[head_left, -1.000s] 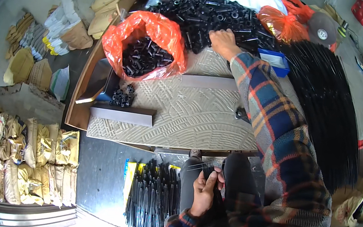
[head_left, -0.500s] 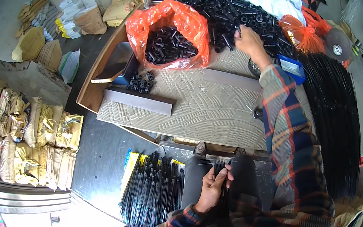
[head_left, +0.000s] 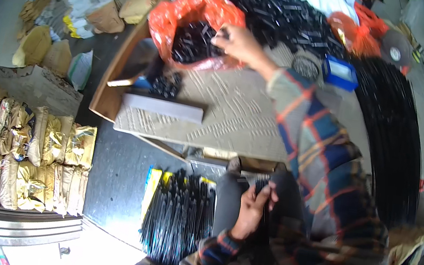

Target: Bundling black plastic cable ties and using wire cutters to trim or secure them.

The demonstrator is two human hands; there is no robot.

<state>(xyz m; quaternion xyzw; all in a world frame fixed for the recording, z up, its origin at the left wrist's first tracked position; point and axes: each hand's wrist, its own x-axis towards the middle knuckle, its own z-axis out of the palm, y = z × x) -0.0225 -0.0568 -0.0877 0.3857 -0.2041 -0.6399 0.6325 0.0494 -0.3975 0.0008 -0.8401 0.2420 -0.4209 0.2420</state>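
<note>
My left hand (head_left: 254, 211) is closed around a bundle of thin black rods (head_left: 266, 221) above my lap, the thumb lying along them. The bundle hangs down over my dark trousers and plaid sleeve. My right hand (head_left: 238, 45) reaches to the right rim of an orange plastic bag (head_left: 160, 19) on the table. Short black tubular parts (head_left: 191, 45) fill the bag's opening. Motion smears the right fingertips, so whether they grip one of these parts does not show. A wide heap of similar black parts (head_left: 287, 21) lies behind and right of that hand.
Upright black rods (head_left: 178, 220) stand at my left knee. Long black strands (head_left: 390, 136) drape over the table's right side. A grey metal bar (head_left: 164, 108) lies on the patterned tabletop (head_left: 230, 119). A blue box (head_left: 340, 74) stands at right, paper sacks (head_left: 29, 161) at left.
My right hand has moved left from the black heap to the orange bag's rim. My left hand still grips the rods in nearly the same place. The view has shifted slightly.
</note>
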